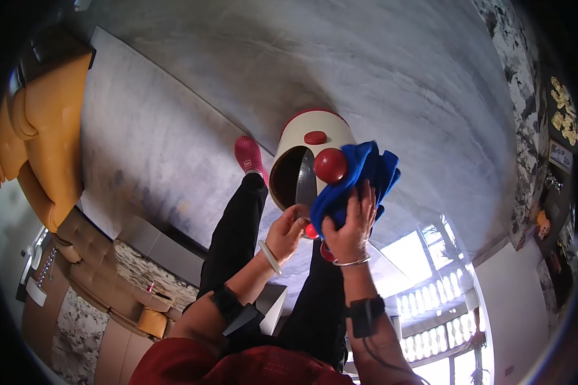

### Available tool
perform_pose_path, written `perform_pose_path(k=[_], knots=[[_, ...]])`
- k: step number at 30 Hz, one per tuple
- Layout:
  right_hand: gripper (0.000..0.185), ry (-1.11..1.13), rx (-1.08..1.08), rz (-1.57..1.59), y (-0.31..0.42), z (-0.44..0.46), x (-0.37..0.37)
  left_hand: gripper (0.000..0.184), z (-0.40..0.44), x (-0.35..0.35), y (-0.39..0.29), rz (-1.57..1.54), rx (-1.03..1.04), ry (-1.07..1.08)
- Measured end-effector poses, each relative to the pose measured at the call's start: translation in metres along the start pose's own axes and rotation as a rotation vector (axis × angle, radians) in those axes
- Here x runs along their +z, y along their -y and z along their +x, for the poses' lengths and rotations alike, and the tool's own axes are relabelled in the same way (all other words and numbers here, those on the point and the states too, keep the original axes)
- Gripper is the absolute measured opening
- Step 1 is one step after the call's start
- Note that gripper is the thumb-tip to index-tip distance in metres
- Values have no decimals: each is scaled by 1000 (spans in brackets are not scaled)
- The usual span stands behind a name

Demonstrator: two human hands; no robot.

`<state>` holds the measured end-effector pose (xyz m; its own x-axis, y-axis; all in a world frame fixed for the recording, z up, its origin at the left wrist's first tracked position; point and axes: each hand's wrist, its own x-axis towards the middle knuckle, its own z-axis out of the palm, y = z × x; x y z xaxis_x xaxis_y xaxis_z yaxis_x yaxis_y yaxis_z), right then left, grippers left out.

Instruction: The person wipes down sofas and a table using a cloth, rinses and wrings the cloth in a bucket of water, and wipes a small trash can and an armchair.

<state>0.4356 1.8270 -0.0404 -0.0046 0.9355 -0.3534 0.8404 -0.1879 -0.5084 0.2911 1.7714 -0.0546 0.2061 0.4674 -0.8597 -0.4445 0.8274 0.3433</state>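
A cream-coloured round container with red trim stands on the floor in front of me, with a dark opening on its near left side. A red ball-shaped part and an oval red button-like part sit on it. My left hand is closed at the lower edge of a shiny grey curved panel in the opening. My right hand grips a bunched blue cloth against the container's right side. The cloth hides part of that side.
My foot in a red shoe rests left of the container on the grey marbled floor. An orange-yellow sofa stands at the far left. White balusters and bright windows lie at lower right.
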Motion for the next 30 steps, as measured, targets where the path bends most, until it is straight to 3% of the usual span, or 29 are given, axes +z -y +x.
perform_pose_path(k=[4,6,8,10,12,14,16,18,19,20,22,24,26,28,30], knots=[[48,-61,-19,-54,-15,9,8,23,-1,1,4,-5,-1,-12],[41,-70,-1,266,-58,20,20,23,0,3,6,-31,23,-32],[31,33,512,660,-90,36,21,25,0,2,9,-18,31,-30],[33,27,653,1144,-106,48,3,25,0,4,6,15,50,-49],[45,224,496,1313,-94,63,-32,26,0,2,12,39,56,-84],[49,439,357,1255,-55,81,-54,26,6,-2,25,222,87,-63],[52,502,-21,575,-24,90,-43,26,7,3,29,161,93,-28],[51,364,-416,125,16,100,-35,24,11,4,37,253,147,-76],[38,350,-375,179,18,103,-27,24,10,6,30,240,150,-83],[38,361,-386,177,19,109,-21,23,9,8,23,325,137,-113],[28,464,-211,154,15,122,-12,22,7,9,10,404,122,-154],[23,422,-194,199,-8,138,5,22,8,12,1,503,182,-197],[21,484,128,325,-25,157,9,24,8,14,0,499,150,-191],[20,423,271,665,-28,160,-3,27,8,14,1,474,102,-180],[18,506,174,549,21,145,-45,27,11,14,7,464,124,-201]])
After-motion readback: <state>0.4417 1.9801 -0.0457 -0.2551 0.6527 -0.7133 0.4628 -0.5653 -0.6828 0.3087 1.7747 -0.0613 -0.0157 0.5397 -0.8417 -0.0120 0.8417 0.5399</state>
